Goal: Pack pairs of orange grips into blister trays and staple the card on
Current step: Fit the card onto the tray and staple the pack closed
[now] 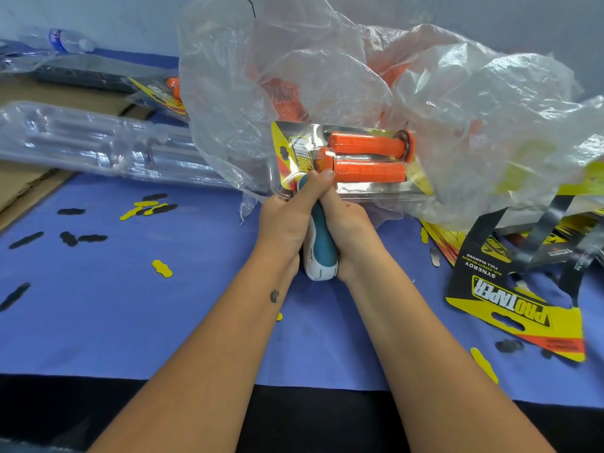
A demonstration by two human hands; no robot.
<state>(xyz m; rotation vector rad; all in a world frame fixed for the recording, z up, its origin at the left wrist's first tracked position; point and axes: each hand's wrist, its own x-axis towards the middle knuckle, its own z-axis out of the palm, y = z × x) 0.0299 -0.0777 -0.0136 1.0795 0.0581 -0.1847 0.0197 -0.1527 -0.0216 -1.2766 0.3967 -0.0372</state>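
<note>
Both hands, left hand (283, 220) and right hand (340, 220), curl tightly round the teal-and-white stapler (316, 253), its nose at the near-left corner of the clear blister tray of two orange grips (366, 158); likely risk: tray slides, staple misses yellow card (287, 148).

**Bench and surroundings**

Work surface: table (137, 322) covered in blue-violet cloth, its near edge meeting a black band along the bottom of the view. Flattened brown cardboard (23, 188) lies on the left side of the table. Behind the table, a plain pale grey-blue wall (108, 14). A clear plastic water bottle (67, 40) lies at the far left by the wall. Lighting even, diffuse; shadows soft.
</note>
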